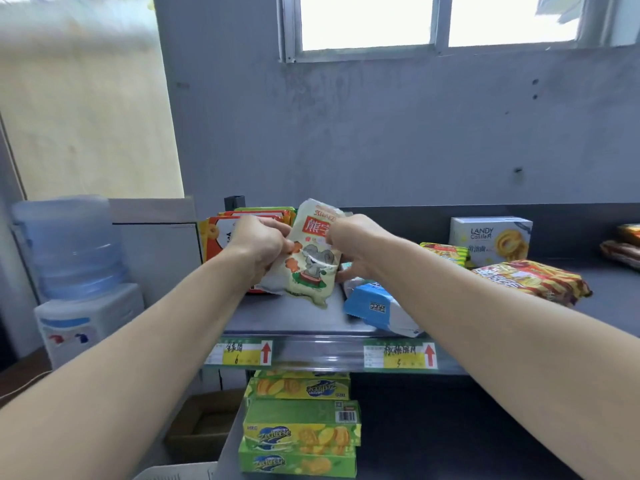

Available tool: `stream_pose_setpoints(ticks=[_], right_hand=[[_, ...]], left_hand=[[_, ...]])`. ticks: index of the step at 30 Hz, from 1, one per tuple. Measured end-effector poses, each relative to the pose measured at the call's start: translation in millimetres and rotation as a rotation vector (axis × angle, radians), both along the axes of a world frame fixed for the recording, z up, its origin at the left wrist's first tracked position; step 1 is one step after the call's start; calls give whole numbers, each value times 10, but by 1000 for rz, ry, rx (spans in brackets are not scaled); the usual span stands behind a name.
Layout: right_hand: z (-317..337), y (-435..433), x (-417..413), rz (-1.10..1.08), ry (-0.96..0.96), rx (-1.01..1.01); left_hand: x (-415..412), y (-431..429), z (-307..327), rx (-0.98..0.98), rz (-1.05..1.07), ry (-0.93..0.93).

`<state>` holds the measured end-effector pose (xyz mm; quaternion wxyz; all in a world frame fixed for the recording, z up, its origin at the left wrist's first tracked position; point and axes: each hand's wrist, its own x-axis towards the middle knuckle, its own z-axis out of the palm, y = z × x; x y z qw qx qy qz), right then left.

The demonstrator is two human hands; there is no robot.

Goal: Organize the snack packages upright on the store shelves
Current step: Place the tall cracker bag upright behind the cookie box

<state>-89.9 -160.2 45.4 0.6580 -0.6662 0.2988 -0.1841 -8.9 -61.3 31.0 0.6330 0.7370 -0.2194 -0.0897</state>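
While both hands pinch the cream plastic snack bag with a grey mouse drawing (311, 258) at centre frame, left hand (260, 244) and right hand (356, 244) closed on its edges, it leans. Better to lower it until its bottom seam lies flat on the grey metal shelf (304, 318), beside the red-and-orange boxes (221, 233), then release.

L hand (260, 244), R hand (356, 244): fingers clenched, arms extended.

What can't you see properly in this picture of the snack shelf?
- Head view: orange boxes, mostly hidden behind the left hand.
- Price tags: handwriting too small to read.
- Packets at the right edge: cut off by the frame.
- Bear bag: name partly covered by the right hand.
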Motion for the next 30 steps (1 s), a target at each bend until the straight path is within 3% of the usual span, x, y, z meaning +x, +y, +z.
stream_pose_setpoints(ticks=[6, 18, 30], right_hand=[[87, -263, -493, -24, -213, -48], [310, -1699, -2319, -124, -458, -100], [294, -2849, -3675, -353, -441, -212]], left_hand=[[-453, -219, 162, -114, -6, -96], [-2198, -1722, 621, -249, -125, -393], [-3317, -3067, 496, -322, -437, -263]])
